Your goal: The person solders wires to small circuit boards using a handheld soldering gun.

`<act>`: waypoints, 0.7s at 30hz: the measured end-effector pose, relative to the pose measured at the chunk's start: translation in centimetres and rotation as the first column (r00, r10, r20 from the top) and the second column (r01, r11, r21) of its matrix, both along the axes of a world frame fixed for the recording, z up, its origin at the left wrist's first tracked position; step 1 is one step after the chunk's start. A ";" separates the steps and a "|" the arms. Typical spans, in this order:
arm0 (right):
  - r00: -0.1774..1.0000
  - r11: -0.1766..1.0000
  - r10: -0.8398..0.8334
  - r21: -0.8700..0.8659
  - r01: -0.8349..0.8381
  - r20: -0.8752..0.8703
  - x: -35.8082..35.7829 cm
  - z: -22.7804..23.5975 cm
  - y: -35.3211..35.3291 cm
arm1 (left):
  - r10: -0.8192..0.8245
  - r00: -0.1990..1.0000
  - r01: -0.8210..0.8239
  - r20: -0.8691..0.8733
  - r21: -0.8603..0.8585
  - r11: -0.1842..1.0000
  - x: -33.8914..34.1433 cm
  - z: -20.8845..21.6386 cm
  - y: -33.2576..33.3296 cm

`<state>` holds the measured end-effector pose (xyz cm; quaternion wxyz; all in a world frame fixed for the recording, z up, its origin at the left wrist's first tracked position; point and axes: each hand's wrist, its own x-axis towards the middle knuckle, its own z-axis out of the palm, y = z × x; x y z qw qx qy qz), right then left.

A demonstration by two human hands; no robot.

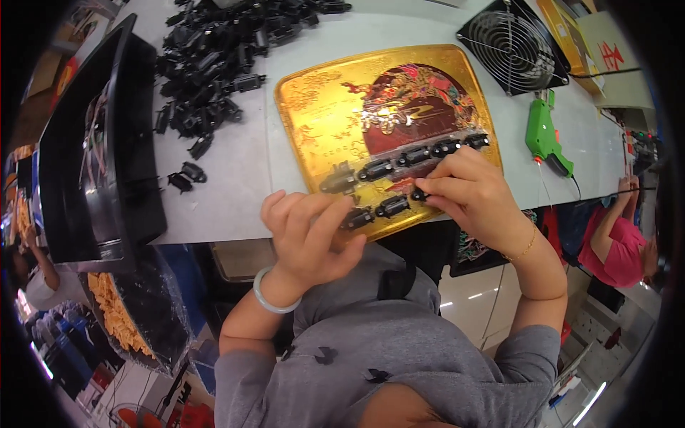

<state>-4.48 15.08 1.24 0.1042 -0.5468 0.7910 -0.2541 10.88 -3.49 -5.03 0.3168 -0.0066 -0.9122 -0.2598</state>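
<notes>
The right hand (pixel 477 191) pinches a small black plastic component (pixel 419 194) in a closed fingertip grip over the glossy gold rounded-rectangular tray (pixel 307 107), whether the left hand's (pixel 305 232) half-curled grip holds anything cannot be determined, and the apparent positioning step next calls for careful alignment before release.

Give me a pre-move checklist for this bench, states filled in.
1. Right hand pinching a black part at the near row: ok.
2. That part fully seated: cannot tell, fingers cover it.
3. Left hand touching the near row: cannot tell.
4. Gold tray under both rows: ok.
5. Green glue gun apart from the tray: ok, lies to its right.
6. Fan spinning: cannot tell from a still.
</notes>
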 end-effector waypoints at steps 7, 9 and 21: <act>1.000 0.999 -0.027 0.021 0.028 -0.015 0.3 0.3 0.4 | 0.256 0.958 -0.256 0.131 -0.016 0.967 -1.4 3.4 -2.7; 0.998 1.000 -0.026 0.015 0.027 -0.050 0.9 0.7 0.5 | 0.409 0.903 -0.363 0.130 -0.277 0.890 -2.5 4.4 -5.2; 0.991 0.966 -0.130 -0.228 0.122 -0.023 2.5 2.5 3.6 | 0.238 0.971 -0.236 -0.001 -0.138 0.962 -6.3 5.2 -9.9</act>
